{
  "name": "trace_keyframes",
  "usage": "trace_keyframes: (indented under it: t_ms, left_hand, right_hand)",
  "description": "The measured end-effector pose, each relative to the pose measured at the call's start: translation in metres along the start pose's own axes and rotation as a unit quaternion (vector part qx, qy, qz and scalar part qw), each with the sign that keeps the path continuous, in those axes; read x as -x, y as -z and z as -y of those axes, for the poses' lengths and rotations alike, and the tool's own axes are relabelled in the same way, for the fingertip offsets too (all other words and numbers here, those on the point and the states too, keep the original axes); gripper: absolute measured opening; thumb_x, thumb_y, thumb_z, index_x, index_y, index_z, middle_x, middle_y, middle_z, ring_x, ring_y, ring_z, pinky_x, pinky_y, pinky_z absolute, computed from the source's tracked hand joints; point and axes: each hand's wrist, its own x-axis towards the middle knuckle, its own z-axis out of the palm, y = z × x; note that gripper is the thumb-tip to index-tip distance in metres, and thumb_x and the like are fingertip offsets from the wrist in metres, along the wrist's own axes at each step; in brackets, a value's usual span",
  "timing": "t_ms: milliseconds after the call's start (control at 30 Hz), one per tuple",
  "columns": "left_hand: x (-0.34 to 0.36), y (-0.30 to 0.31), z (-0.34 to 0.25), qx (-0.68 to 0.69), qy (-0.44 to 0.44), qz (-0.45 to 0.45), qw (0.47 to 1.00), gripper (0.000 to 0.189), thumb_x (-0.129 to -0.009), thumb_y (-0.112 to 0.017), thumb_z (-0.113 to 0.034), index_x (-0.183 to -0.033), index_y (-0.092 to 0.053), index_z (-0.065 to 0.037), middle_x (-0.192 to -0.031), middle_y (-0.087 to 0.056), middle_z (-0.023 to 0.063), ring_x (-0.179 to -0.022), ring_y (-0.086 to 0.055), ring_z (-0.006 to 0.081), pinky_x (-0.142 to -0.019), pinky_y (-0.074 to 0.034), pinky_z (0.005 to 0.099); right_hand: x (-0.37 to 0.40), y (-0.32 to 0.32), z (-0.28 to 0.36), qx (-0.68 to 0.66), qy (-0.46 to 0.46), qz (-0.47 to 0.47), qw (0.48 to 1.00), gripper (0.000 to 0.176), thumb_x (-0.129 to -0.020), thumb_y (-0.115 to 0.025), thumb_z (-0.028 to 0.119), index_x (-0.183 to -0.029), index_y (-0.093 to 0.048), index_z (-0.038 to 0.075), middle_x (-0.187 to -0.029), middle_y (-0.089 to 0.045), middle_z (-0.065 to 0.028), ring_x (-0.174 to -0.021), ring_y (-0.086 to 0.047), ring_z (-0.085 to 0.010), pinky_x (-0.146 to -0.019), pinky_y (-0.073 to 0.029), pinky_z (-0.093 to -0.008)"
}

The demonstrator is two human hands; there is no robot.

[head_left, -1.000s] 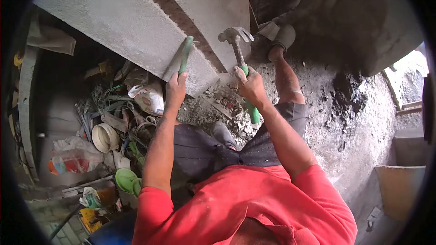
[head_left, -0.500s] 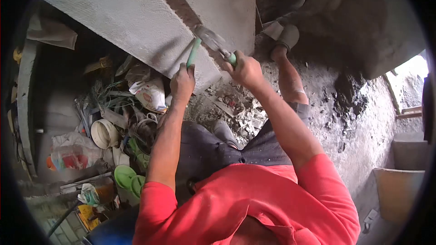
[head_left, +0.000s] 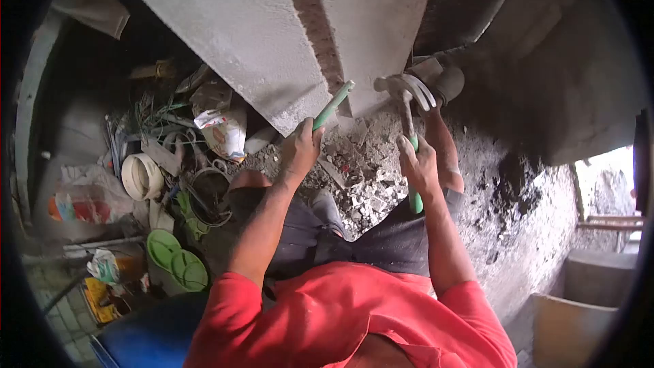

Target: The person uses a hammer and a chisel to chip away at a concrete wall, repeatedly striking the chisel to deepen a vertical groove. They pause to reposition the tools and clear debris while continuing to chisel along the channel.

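My left hand is closed round the lower end of a green chisel. The chisel slants up and to the right, its far tip near the foot of a rough groove cut into the grey plastered column. In my right hand is a claw hammer with a green grip, held upright with its head up and its claw pointing right. The hammer head is apart from the chisel, off to its right.
Rubble lies on the floor below the column. To the left are a white bucket, a printed sack, green plastic pieces and a blue object. A rough wall edge and a bin are at right.
The hammer has swung away from the chisel's end to the right and now stands upright. The chisel and my left hand have shifted right and a little down. The view has turned slightly.
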Motion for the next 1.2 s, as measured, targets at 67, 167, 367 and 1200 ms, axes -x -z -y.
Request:
trace_keyframes:
  t_ms: [67,167,367,1200]
  left_hand:
    - [-0.004,-0.004,0.000,0.017,-0.005,0.000,1.000,0.023,-0.097,-0.060,-0.025,-0.094,-0.051,-0.004,-0.078,-0.063,0.0196,-0.073,-0.064,0.0420,-0.059,-0.051,0.0487]
    - [-0.014,-0.010,-0.002,0.052,0.041,-0.012,0.998,0.024,-0.098,-0.058,-0.026,-0.094,-0.051,-0.004,-0.076,-0.063,0.0186,-0.069,-0.065,0.0399,-0.057,-0.051,0.0480]
    - [-0.016,-0.028,-0.018,0.031,0.044,-0.067,0.996,0.024,-0.098,-0.058,-0.027,-0.094,-0.052,-0.004,-0.069,-0.061,0.0156,-0.063,-0.065,0.0370,-0.052,-0.051,0.0465]
    - [-0.012,-0.050,0.000,0.052,0.155,0.024,0.986,0.031,-0.099,-0.057,-0.033,-0.094,-0.052,-0.003,-0.065,-0.063,0.0186,-0.061,-0.066,0.0396,-0.050,-0.050,0.0488]
  right_hand:
    - [0.009,0.001,-0.001,0.004,0.002,0.007,1.000,0.040,-0.097,-0.061,0.043,-0.087,-0.056,0.005,-0.061,-0.048,0.0044,-0.050,-0.044,-0.0045,-0.045,-0.036,-0.0242]
    - [0.015,0.003,-0.001,0.013,0.009,0.013,1.000,0.040,-0.098,-0.061,0.044,-0.086,-0.055,0.006,-0.061,-0.047,0.0050,-0.050,-0.044,-0.0043,-0.044,-0.037,-0.0235]
    - [0.014,-0.007,0.036,0.056,0.094,-0.037,0.993,0.035,-0.095,-0.067,0.032,-0.095,-0.064,-0.003,-0.067,-0.060,-0.0027,-0.062,-0.051,-0.0111,-0.055,-0.043,-0.0312]
    - [-0.043,-0.080,-0.014,0.086,0.085,-0.067,0.990,0.033,-0.092,-0.064,0.027,-0.098,-0.063,-0.006,-0.075,-0.066,-0.0216,-0.068,-0.064,-0.0306,-0.066,-0.051,-0.0417]
